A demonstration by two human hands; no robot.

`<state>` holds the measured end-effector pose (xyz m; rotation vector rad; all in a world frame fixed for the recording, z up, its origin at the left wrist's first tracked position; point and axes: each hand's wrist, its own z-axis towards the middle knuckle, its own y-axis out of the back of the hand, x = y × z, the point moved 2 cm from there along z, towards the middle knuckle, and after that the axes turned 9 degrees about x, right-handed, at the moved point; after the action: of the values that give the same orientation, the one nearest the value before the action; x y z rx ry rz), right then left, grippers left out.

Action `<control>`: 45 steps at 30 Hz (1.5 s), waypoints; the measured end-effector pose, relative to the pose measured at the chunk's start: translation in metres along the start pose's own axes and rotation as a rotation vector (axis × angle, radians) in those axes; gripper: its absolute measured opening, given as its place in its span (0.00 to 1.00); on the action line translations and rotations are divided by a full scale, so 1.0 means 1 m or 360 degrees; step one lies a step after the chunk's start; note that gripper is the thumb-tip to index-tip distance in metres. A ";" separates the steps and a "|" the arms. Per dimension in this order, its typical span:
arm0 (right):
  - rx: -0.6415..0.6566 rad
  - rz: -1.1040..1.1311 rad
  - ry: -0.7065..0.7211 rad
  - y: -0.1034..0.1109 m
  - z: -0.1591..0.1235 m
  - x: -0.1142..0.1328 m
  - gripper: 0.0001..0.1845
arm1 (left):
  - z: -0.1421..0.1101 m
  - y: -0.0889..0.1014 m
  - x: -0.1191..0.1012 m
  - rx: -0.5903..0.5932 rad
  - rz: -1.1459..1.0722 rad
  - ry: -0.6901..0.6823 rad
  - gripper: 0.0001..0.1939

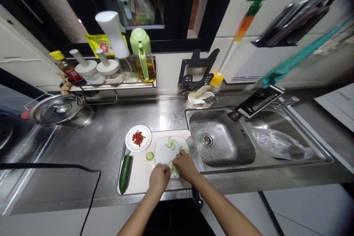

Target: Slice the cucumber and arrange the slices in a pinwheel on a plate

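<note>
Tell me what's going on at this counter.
A person's bare left hand and bare right hand are at a squarish white plate on a cream cutting board. Pale green crescent slices lie on the plate in pinwheel clusters. Whether either hand holds a slice is unclear. A dark green cucumber lies at the board's left edge, and a round white dish of chopped red bits sits at its far left corner.

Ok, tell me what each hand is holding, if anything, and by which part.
It cannot be told: the left hand is curled and the right hand bends over the white plate, both beside cucumber slices; anything in their grip is hidden.
</note>
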<state>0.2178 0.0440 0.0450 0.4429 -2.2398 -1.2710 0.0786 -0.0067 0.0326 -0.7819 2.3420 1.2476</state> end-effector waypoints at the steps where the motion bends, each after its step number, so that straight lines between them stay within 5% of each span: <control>1: 0.0008 -0.0009 0.0025 0.000 -0.001 -0.001 0.10 | 0.000 0.000 0.000 0.0010 0.0013 0.0012 0.10; 8: -0.0086 0.0045 0.0163 0.003 -0.007 -0.010 0.09 | -0.001 0.004 -0.002 0.0047 0.0021 0.0024 0.10; 16: -0.0289 0.0252 0.0025 0.004 -0.023 -0.021 0.09 | -0.002 0.002 -0.001 -0.0019 -0.0102 -0.0036 0.09; 21: -0.0322 0.0306 -0.0034 -0.004 -0.039 -0.016 0.09 | -0.001 0.019 0.021 -0.0264 -0.0268 -0.0065 0.09; 28: -0.0313 0.0421 -0.0063 -0.020 -0.051 0.000 0.09 | 0.008 0.055 0.064 -0.0674 -0.0143 0.0224 0.16; 37: -0.0270 0.0444 -0.0048 -0.025 -0.054 0.009 0.10 | 0.016 0.046 0.068 -0.0622 -0.0032 0.0191 0.15; 45: -0.0225 0.0428 -0.0062 -0.025 -0.057 0.008 0.10 | 0.017 0.056 0.064 -0.0571 -0.0138 0.0261 0.08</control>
<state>0.2451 -0.0123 0.0501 0.0617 -2.1370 -1.2914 -0.0050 0.0137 0.0232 -1.1248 2.2053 1.6452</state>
